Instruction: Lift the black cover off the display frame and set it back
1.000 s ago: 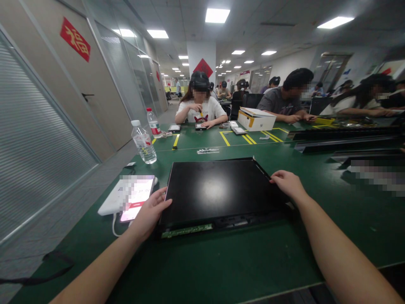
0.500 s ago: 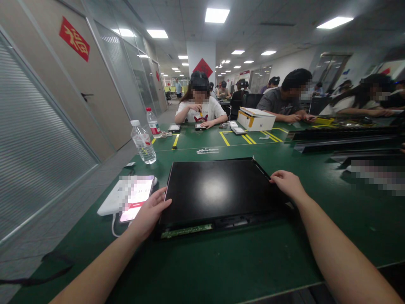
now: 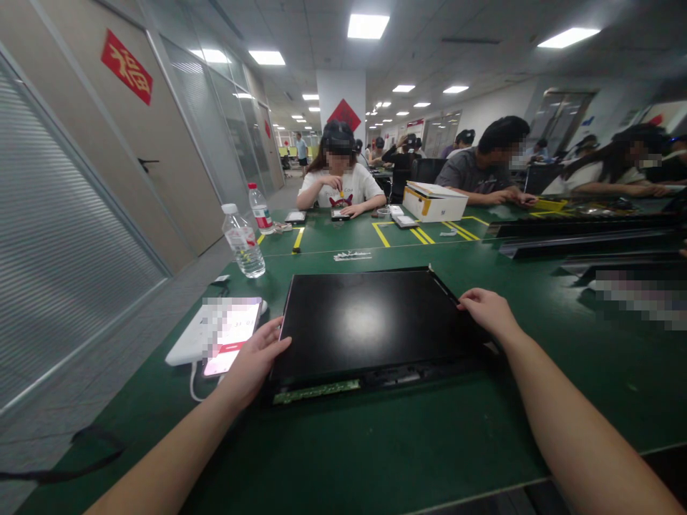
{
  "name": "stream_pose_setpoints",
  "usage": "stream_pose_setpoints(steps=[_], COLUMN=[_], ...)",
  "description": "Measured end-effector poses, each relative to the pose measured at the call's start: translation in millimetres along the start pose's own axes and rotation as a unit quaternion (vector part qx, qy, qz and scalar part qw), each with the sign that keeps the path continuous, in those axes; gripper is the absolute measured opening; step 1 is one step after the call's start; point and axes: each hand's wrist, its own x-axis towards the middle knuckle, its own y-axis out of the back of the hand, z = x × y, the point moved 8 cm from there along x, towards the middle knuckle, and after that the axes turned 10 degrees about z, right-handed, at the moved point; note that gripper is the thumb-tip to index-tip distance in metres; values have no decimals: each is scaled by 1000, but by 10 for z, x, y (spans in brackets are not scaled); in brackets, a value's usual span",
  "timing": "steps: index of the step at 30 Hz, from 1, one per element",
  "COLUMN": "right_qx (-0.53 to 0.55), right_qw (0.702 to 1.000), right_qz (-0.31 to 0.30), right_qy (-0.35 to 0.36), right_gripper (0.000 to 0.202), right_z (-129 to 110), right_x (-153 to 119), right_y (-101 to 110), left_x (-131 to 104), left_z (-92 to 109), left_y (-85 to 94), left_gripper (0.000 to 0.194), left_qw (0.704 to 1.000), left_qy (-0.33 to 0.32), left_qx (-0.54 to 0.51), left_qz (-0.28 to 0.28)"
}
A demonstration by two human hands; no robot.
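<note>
A black display panel (image 3: 370, 315) lies face up on the green table (image 3: 408, 450), set in a thin black frame. Along its near edge a green circuit board strip (image 3: 316, 391) is exposed. My left hand (image 3: 262, 354) grips the panel's left edge, thumb on top and fingers at the side. At the right edge, my right hand (image 3: 487, 312) pinches the rim of the panel or its frame; I cannot tell which. Part of the frame sticks out past the panel at the back and right.
Left of the panel lie a lit phone (image 3: 233, 347) and a white device (image 3: 185, 336) with a cable. Two water bottles (image 3: 244, 243) stand behind them. Black metal strips (image 3: 590, 239) lie at the right. Across the table a person (image 3: 340, 179) works near a white box (image 3: 434, 204).
Both hands and the panel stay where they were. In the far background, a person has raised an arm towards the head.
</note>
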Motion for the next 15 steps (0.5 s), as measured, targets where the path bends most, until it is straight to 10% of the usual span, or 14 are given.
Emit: stream_pose_setpoints(steps=[15], right_qx=[1], right_qw=[1000], right_qz=[2], right_qy=[-2], right_gripper=[14], right_z=[26], right_x=[11], right_y=[-8], left_x=[77], left_z=[159], left_y=[189], left_gripper=[53], left_qw=[977], left_qy=[-154], left_qx=[131], left_qz=[68])
